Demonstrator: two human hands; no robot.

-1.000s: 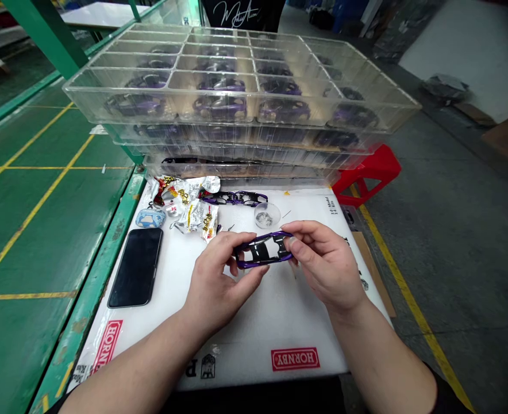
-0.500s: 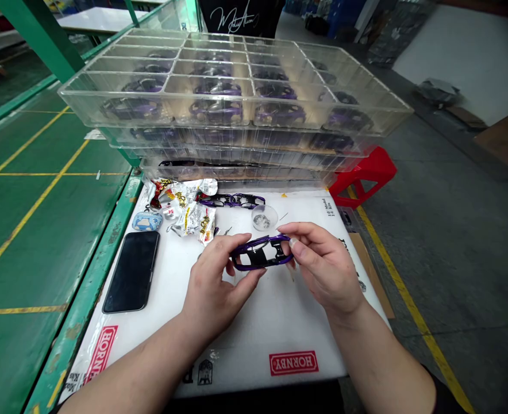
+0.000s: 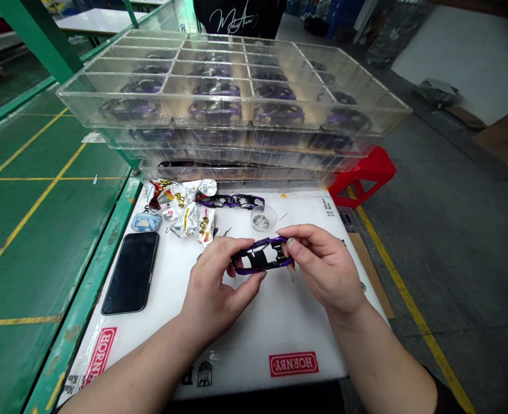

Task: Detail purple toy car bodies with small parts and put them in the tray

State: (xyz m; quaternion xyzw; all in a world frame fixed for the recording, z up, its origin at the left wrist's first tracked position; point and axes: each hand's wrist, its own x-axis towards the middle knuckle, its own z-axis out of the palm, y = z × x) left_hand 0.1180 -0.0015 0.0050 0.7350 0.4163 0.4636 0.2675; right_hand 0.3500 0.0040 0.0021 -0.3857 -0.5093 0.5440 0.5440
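Between my hands is a purple and black model car body (image 3: 260,257), held a little above the white work surface (image 3: 254,339). My left hand (image 3: 215,282) grips its left end, thumb below and fingers above. At the right end, my right hand (image 3: 323,261) pinches the body between thumb and index finger; whether a small part is also in that pinch I cannot tell. Just beyond lies a round clear dish (image 3: 263,219) with tiny shiny pieces in it. Farther back, more purple and black car bodies (image 3: 231,200) rest on the surface.
Clear divided trays (image 3: 232,109) filled with purple car bodies stand stacked at the back. On the left lie a black phone (image 3: 131,273), a small blue patterned case (image 3: 146,222) and crumpled foil wrappers (image 3: 189,210). A red stool (image 3: 364,178) stands behind on the right.
The car body has tilted slightly in my hands and sits a touch lower in view. Both hands keep their hold; little else differs.
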